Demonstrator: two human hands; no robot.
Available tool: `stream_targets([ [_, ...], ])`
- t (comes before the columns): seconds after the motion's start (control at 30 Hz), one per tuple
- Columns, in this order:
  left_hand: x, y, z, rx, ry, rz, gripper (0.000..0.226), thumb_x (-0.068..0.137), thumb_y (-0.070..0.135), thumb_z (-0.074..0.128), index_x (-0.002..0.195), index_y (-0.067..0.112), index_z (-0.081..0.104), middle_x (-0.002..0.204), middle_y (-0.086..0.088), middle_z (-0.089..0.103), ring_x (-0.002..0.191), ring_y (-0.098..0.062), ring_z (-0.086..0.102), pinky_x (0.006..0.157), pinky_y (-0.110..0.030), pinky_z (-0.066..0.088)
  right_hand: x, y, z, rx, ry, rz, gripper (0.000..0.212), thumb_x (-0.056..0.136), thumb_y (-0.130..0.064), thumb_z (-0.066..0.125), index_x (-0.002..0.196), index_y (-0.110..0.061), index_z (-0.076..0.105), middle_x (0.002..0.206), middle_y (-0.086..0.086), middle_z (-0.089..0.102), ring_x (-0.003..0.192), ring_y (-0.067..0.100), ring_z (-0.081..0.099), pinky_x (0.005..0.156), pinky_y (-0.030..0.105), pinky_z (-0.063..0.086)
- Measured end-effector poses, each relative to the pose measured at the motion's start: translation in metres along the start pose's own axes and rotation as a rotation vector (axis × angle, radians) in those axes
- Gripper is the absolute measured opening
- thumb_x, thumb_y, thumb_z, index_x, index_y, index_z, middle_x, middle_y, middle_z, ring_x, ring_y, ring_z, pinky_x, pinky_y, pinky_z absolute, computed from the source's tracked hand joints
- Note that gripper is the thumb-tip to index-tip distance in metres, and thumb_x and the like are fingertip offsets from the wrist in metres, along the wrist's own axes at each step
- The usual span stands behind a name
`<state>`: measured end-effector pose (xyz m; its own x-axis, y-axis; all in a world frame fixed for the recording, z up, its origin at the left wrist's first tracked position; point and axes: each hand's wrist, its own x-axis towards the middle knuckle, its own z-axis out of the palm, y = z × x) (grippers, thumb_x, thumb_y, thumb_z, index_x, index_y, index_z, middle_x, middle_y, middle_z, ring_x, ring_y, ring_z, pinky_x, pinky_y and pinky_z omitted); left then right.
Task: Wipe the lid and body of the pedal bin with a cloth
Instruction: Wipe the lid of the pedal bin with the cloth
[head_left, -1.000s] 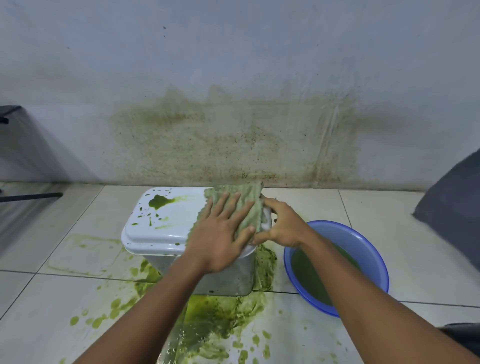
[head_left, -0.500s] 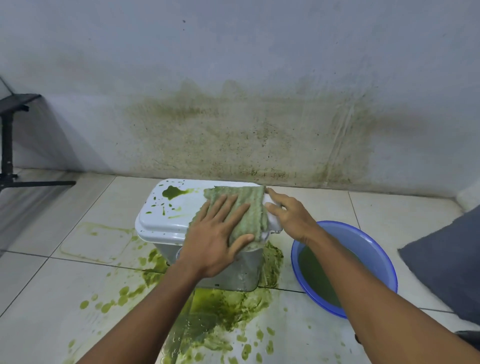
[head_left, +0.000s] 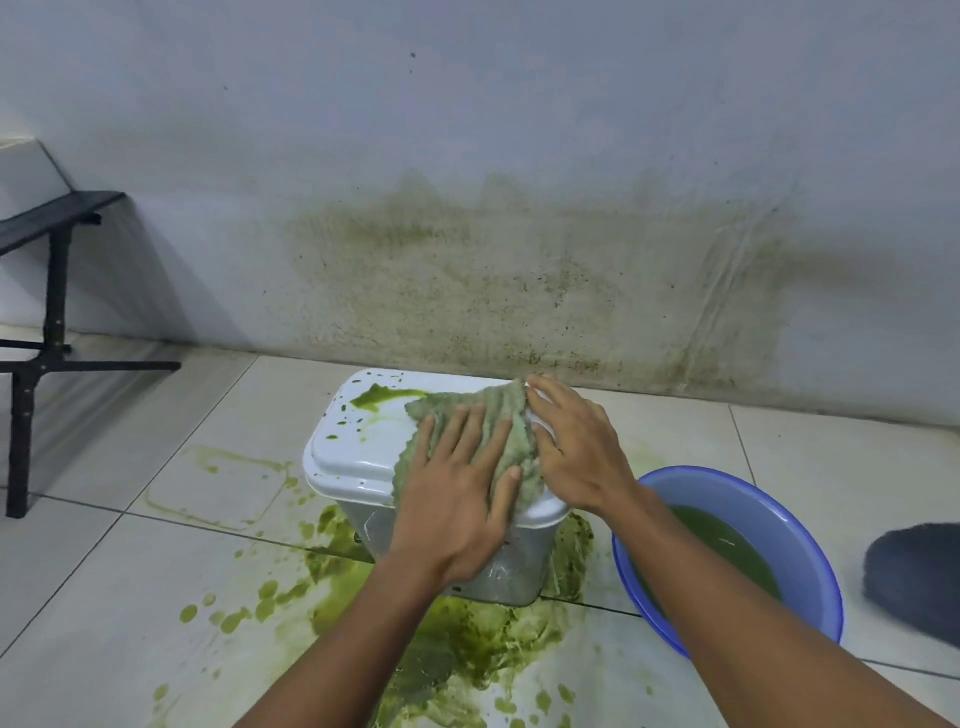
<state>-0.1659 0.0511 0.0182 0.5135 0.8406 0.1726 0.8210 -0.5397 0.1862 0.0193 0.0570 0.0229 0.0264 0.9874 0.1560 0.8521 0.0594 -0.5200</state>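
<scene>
A pedal bin stands on the tiled floor against the wall, with a white lid (head_left: 358, 441) spattered green and a grey metal body (head_left: 514, 566). A green-stained cloth (head_left: 493, 415) lies spread over the right half of the lid. My left hand (head_left: 457, 499) presses flat on the cloth with fingers spread. My right hand (head_left: 576, 447) lies on the cloth's right edge and the lid's right end, fingers apart. A green smear (head_left: 379, 397) sits on the lid left of the cloth.
A blue basin (head_left: 795, 540) of green water stands right of the bin. Green slime (head_left: 467, 639) covers the floor in front of and around the bin. A black metal stand (head_left: 47, 322) is at the left, a dark fabric thing (head_left: 919, 577) at the right edge.
The view shifted, so the bin sits further right in frame. The cloth and my left hand slid slightly along the lid; my right hand moved onto the cloth's right edge.
</scene>
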Motion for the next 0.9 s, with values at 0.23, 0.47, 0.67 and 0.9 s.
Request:
stream_targets([
  [0.23, 0.005, -0.047, -0.016, 0.064, -0.029, -0.189, 0.077, 0.095, 0.068, 0.001, 0.163, 0.034, 0.011, 0.172, -0.002, 0.005, 0.159, -0.018, -0.008, 0.125, -0.045, -0.016, 0.010, -0.014, -0.004, 0.028, -0.033, 0.104, 0.051, 0.096, -0.020, 0.045, 0.146, -0.024, 0.042, 0.154, -0.010, 0.033, 0.142, 0.014, 0.030, 0.116, 0.041, 0.021],
  [0.47, 0.069, -0.023, -0.018, 0.119, -0.214, -0.147, 0.067, 0.106, 0.054, 0.013, 0.163, 0.027, -0.010, 0.171, -0.008, -0.010, 0.158, -0.023, -0.014, 0.125, -0.049, -0.016, 0.014, -0.020, 0.009, -0.169, -0.095, 0.147, 0.059, 0.099, -0.035, 0.026, 0.157, -0.034, 0.017, 0.166, -0.008, 0.010, 0.153, 0.012, 0.001, 0.120, 0.049, 0.010],
  [0.67, 0.032, -0.047, -0.020, 0.060, -0.174, -0.110, 0.071, 0.098, 0.060, 0.003, 0.163, 0.032, -0.007, 0.171, 0.003, -0.011, 0.157, -0.012, -0.015, 0.127, -0.038, -0.013, 0.014, -0.022, 0.006, -0.217, -0.119, 0.149, 0.056, 0.104, -0.037, 0.027, 0.158, -0.034, 0.012, 0.167, -0.009, 0.006, 0.153, 0.011, 0.000, 0.119, 0.045, 0.010],
  [0.9, 0.055, -0.105, -0.033, 0.007, -0.186, -0.413, 0.070, 0.102, 0.065, 0.018, 0.163, 0.035, 0.001, 0.172, -0.004, -0.008, 0.158, -0.027, -0.012, 0.127, -0.050, -0.007, 0.012, -0.024, 0.006, -0.260, -0.124, 0.149, 0.055, 0.105, -0.040, 0.022, 0.158, -0.034, 0.009, 0.167, -0.007, 0.003, 0.153, 0.013, 0.000, 0.119, 0.045, 0.009],
])
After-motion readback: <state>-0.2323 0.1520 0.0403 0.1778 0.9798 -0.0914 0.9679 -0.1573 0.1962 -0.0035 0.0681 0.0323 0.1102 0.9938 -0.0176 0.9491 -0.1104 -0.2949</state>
